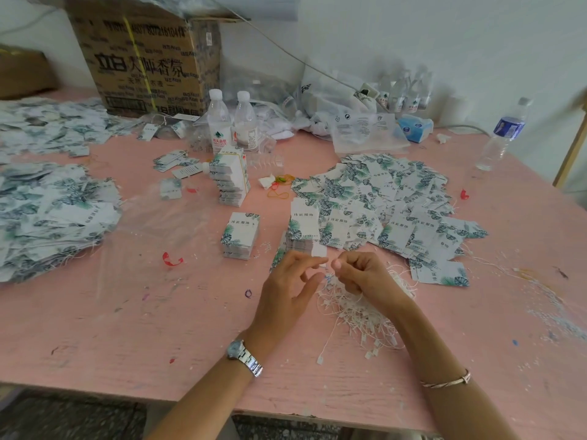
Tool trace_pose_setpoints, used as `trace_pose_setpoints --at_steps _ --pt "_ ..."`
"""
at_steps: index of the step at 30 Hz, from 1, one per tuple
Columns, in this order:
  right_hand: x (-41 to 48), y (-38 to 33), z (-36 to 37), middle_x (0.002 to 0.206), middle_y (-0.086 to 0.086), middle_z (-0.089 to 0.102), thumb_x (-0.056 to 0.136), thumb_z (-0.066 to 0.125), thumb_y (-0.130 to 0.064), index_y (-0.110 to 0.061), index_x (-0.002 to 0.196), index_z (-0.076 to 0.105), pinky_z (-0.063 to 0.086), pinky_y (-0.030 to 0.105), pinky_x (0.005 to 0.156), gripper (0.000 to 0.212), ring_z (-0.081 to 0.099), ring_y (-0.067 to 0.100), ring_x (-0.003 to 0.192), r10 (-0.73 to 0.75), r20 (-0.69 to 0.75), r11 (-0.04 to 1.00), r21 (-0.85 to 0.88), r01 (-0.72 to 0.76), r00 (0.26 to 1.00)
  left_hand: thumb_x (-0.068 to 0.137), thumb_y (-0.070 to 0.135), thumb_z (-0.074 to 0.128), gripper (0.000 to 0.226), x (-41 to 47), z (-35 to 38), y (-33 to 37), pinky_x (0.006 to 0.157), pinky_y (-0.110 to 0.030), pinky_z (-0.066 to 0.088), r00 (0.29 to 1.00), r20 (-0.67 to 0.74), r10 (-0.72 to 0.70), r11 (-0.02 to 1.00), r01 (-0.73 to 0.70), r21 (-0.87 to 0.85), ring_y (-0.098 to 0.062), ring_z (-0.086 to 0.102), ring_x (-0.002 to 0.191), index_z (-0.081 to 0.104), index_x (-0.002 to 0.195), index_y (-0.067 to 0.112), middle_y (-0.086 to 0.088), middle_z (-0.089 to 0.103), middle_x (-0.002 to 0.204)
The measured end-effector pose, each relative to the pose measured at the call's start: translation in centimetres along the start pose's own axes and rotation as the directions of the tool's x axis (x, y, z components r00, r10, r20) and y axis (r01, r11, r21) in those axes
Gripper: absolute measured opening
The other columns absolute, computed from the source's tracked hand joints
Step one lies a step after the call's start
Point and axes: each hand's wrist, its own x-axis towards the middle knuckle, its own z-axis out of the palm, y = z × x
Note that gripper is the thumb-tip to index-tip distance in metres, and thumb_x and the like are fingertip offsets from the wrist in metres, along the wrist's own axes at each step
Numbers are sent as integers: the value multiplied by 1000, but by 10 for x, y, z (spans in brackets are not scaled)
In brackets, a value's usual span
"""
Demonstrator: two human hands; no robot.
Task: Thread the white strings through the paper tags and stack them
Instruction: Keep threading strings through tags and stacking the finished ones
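2 hands meet just above the pink tabletop, over a tangled heap of white strings, thin cords with small flat tabs at their ends. The right hand has a curled grip, thumb and forefinger pinching a strand that rises from that heap. The left hand has loosely spread fingers, and its uppermost fingertip reaches the right thumb; I cannot tell whether its grip has hold of anything. The paper tags are white rectangles printed with green leaves and a row of dark characters. 3 squared stacks show: a short stack left of the hands, another stack just beyond the fingertips, and a tall stack farther back. 3 loose heaps show as well: a right heap beyond the right hand, a near-left heap and a far-left heap. 2 white-capped bottles stand behind the tall stack, and 1 blue-labelled bottle stands far right.
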Motion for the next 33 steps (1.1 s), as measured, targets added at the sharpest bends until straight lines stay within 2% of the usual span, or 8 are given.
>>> trace_pose_setpoints --at_steps 5,8,10,14,21,25,29,33 --pt "-2 -1 2 48 -2 37 86 74 -41 -17 70 68 21 26 41 30 25 12 39 37 58 995 -93 -31 998 88 13 76 21 0 1 0 72 -34 55 1000 20 20 1000 -20 -12 -16 60 78 74 107 7 -3 60 103" --pt "-2 -1 2 46 -1 41 82 74 -41 -8 76 69 22 22 39 34 28 12 37 47 72 993 -110 -39 996 87 17 76 16 0 0 0 69 -21 49 1000 -3 8 1000 -8 -22 -15 60 75 75 100 8 -1 60 99" --pt "-2 -1 2 46 -1 42 82 75 -41 -7 78 69 21 22 38 35 27 11 37 47 78 993 -110 -38 996 89 23 75 17 -1 0 0 69 -18 46 1000 -11 2 1000 -3 -28 -13 59 76 75 98 9 1 59 98" --pt "-1 -2 3 48 -5 38 84 74 -43 -16 76 71 20 22 40 28 24 11 39 51 87 995 -88 -43 995 90 32 68 21 -2 1 1 67 -35 54 999 -44 2 999 -3 -33 -13 57 77 74 96 13 5 58 96" --pt "-2 -3 1 49 -10 40 91 71 -19 -7 89 72 21 22 42 12 22 9 41 10 61 998 -63 -6 998 88 26 69 14 -3 0 1 63 -41 52 994 -109 28 999 -27 17 -16 54 73 74 94 14 6 57 93" --pt "-2 -3 1 49 -9 37 90 71 -16 -9 87 72 22 20 43 8 21 8 42 -2 39 999 -34 3 999 88 24 75 11 1 -1 3 70 -39 51 983 -151 104 974 -70 217 -13 58 81 75 94 15 4 61 93" --pt "0 -3 0 52 -4 33 87 71 -17 -11 84 71 23 18 43 7 19 10 45 -1 -25 1000 21 1 1000 90 29 73 21 20 -8 3 72 -32 43 961 -173 215 839 -91 537 -17 54 86 74 109 21 1 64 106" --pt "1 1 -2 52 -5 30 86 71 -17 -10 84 69 23 17 41 8 19 9 45 16 -53 998 60 -13 998 87 29 78 33 40 -18 -3 71 -36 41 973 -92 210 737 -96 669 -24 56 92 73 118 20 -3 64 117"
